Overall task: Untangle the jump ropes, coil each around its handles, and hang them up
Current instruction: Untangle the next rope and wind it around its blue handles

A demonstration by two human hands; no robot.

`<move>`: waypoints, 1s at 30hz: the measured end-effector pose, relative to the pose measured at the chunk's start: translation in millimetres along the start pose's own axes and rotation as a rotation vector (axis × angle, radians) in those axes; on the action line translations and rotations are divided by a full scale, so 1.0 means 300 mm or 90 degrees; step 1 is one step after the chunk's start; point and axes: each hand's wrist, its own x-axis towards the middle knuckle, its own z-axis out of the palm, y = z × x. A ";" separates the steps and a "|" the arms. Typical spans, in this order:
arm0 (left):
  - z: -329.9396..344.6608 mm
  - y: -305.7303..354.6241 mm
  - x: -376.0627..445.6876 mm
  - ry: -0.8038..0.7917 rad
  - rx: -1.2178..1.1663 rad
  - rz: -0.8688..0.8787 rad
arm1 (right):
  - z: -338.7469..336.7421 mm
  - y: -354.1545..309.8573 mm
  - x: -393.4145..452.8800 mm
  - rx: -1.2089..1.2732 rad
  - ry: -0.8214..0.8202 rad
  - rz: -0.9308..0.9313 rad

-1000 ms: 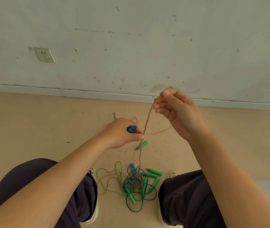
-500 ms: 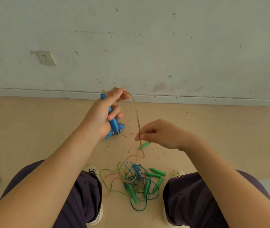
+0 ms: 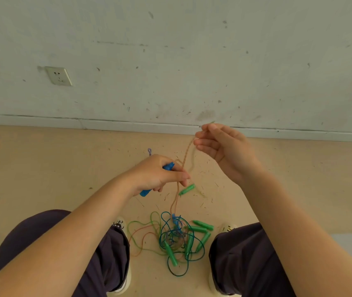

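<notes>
- Between your feet the tangled pile (image 3: pixel 176 236) of thin green, blue and orange cords and green handles (image 3: pixel 203 225) lies on the tan floor (image 3: pixel 42 168); one green handle (image 3: pixel 187 189) lies apart, under your hands.
- Your left hand (image 3: pixel 155 175) grips the blue handles (image 3: pixel 167 167), thumb pressing the tan braided rope (image 3: pixel 187 152) against them.
- Your right hand (image 3: pixel 224 148) pinches that rope higher up, other fingers loosely curled; the rope trails down into the pile.
- Scuffed wall (image 3: pixel 170 61), outlet (image 3: pixel 59 76) and baseboard close the far side.
</notes>
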 end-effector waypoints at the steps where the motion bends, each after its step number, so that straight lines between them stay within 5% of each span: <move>1: -0.004 0.001 0.001 0.001 -0.001 -0.002 | -0.009 -0.003 0.002 0.019 0.021 -0.011; 9: -0.014 0.012 0.005 0.005 0.037 0.011 | -0.064 -0.028 0.004 -0.023 0.102 -0.107; 13: -0.025 0.023 0.001 0.076 -0.094 0.094 | -0.065 -0.026 0.002 -0.238 0.162 -0.041; 17: -0.047 0.020 0.004 0.126 -0.177 0.114 | -0.041 0.001 -0.022 -0.520 0.116 0.030; 20: -0.043 0.019 0.009 0.112 -0.134 0.074 | -0.025 0.008 -0.029 -0.676 0.094 -0.060; 25: -0.031 0.028 0.004 0.036 -0.180 0.038 | 0.021 0.039 -0.043 -0.665 -0.220 -0.156; 30: -0.043 0.023 -0.002 -0.007 -0.154 0.044 | 0.036 0.062 -0.037 -0.694 -0.136 -0.082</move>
